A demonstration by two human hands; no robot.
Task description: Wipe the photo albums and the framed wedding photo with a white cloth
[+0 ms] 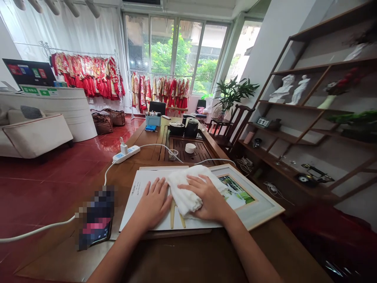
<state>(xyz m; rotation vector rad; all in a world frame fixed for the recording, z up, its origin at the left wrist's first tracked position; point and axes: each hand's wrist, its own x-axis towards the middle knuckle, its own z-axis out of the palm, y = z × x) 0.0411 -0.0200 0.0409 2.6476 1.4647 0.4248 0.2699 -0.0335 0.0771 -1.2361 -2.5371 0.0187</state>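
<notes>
My left hand (pixel 153 201) lies flat on a white backing board (pixel 134 208), fingers spread, its thumb beside the cloth. A bunched white towel (pixel 188 184) rests on the board under my right hand (pixel 207 196), whose fingers curve over it. Two tan strips, perhaps a folding stand (pixel 172 216), stick out below the towel. To the right, partly under the towel, a light wooden picture frame (pixel 263 204) holds a photo with green and white areas. The board and frame overlap on a brown wooden table (pixel 176 255).
A phone (pixel 101 232), partly blurred out, lies left on the table. A white power strip (pixel 126 154) with cables sits beyond it. Farther back are a tea tray (pixel 203 155), a small white cup (pixel 190 147) and a blue box (pixel 153 120). Shelves (pixel 294 106) stand at right.
</notes>
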